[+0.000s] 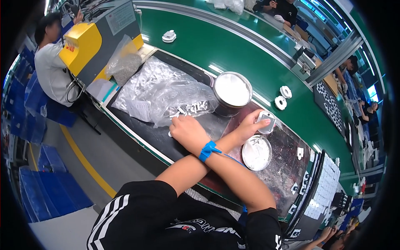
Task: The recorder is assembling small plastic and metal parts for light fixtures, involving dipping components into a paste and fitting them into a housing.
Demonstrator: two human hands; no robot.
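Note:
My forearms are crossed, the right one on top with a blue wrist strap (209, 151) round its wrist. My left hand (251, 124) reaches to the right and grips a rounded white housing (267, 121) with a grey plate on its face. Just below it sits a round dish of white material (257, 153). Over on the left, my right hand (188, 130) has its fingers curled down at the mouth of a clear plastic bag (166, 98). Small metal pieces (196, 109) lie in that opening; whatever the fingertips pinch is hidden.
A tub of white paste (232, 89) stands behind my hands. White ring-shaped parts (281, 102) and a stacked part (169, 36) lie on the green belt (200, 46). A yellow and grey machine (85, 46) is at far left, beside a seated person (52, 66). Racked sheets (323, 187) stand right.

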